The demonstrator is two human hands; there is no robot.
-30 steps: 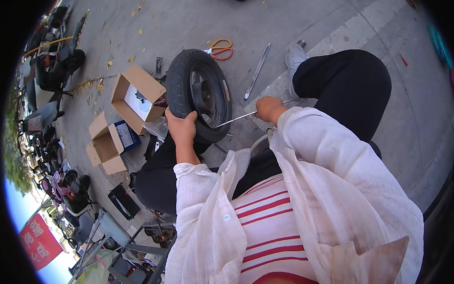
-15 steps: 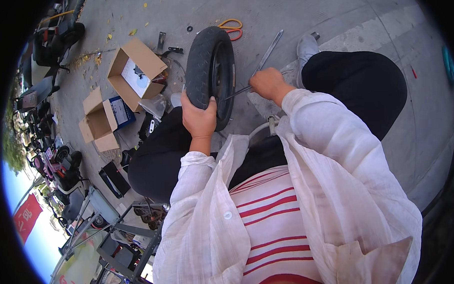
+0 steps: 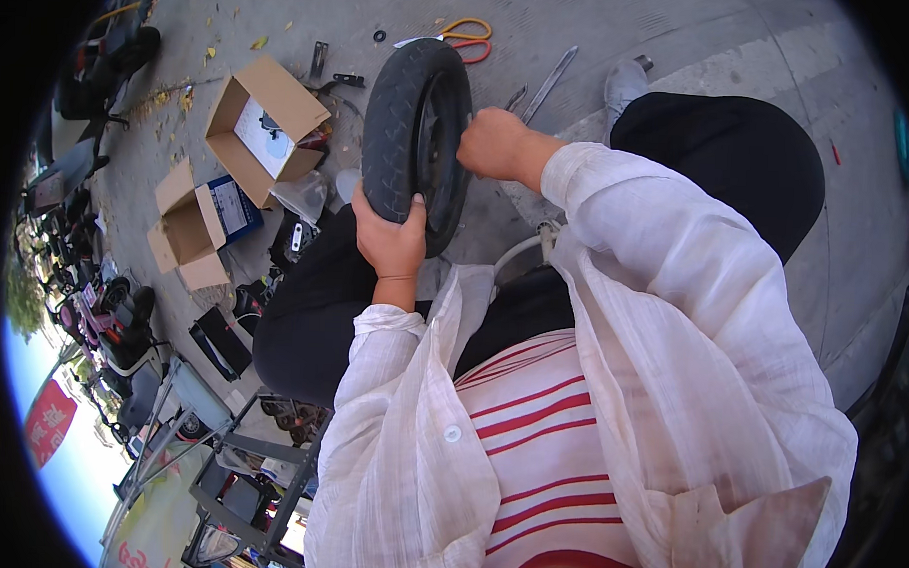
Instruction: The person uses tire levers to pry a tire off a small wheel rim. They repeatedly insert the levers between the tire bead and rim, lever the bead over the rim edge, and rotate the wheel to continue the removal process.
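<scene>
My left hand (image 3: 391,242) grips the lower left of a black tire on a wheel (image 3: 390,112), held upright with its dark rim partly facing right. My right hand (image 3: 492,143) is closed at the wheel's right side on a thin metal bar (image 3: 517,97), mostly hidden by my fingers; its end shows above them. Beyond it on the concrete lie a long metal lever (image 3: 552,80) and scissors with orange and red handles (image 3: 466,30). My legs in black trousers (image 3: 709,163) are bent on either side.
At left stand two open cardboard boxes (image 3: 246,86) (image 3: 176,229), with a black tray (image 3: 220,341) below them. Several parked scooters (image 3: 103,312) line the far left, and a metal frame (image 3: 238,477) is at lower left. A small red tool (image 3: 836,151) lies at right.
My right hand has moved up and leftward against the wheel, tilting the bar more steeply. The wheel has risen and turned more edge-on, with my left hand still gripping it.
</scene>
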